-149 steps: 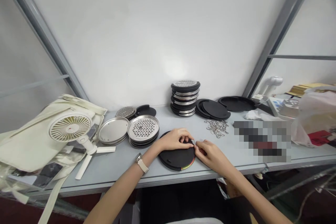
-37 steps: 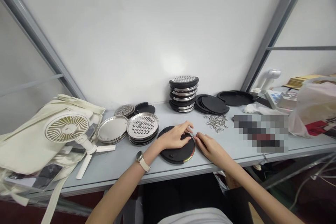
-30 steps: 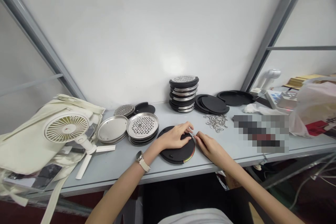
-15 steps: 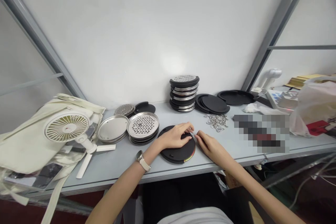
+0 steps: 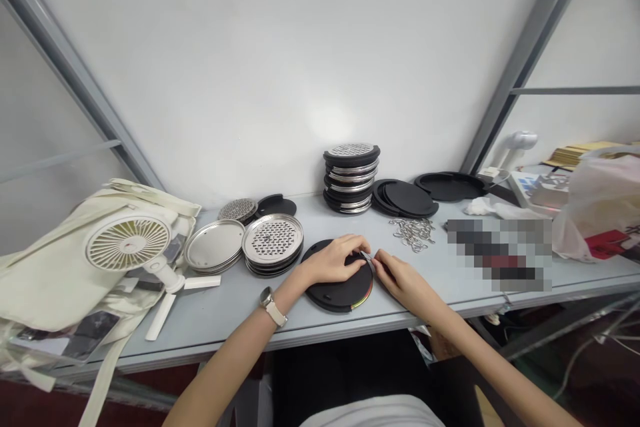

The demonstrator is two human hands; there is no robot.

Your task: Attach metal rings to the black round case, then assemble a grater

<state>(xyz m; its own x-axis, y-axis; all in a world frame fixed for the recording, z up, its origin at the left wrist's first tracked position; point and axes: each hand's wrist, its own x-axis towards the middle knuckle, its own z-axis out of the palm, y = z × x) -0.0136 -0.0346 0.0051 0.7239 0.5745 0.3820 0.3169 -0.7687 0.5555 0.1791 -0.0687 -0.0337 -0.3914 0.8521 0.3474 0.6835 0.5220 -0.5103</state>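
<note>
A black round disc (image 5: 336,292) with a shiny multicoloured strip on its lower right edge lies flat on the table in front of me. My left hand (image 5: 340,259) rests over it, thumb and fingers curled at its upper right rim. Just right of that rim, my right hand (image 5: 397,273) pinches a small thin metal piece (image 5: 367,256), whose other end meets the left fingertips. Its exact shape is partly hidden by fingers. Behind the right hand lies a loose heap of small metal wire links (image 5: 414,233).
Left of the disc are stacked perforated metal discs (image 5: 273,240) and plain metal lids (image 5: 215,245). A tall stack of black and metal discs (image 5: 351,177) stands at the wall, beside black covers (image 5: 407,197). A white fan (image 5: 127,243) and cream bag (image 5: 45,273) occupy the far left.
The small metal piece between my hands shows at a slightly different angle, and the right fingers have shifted very slightly. Everything else stays in place.
</note>
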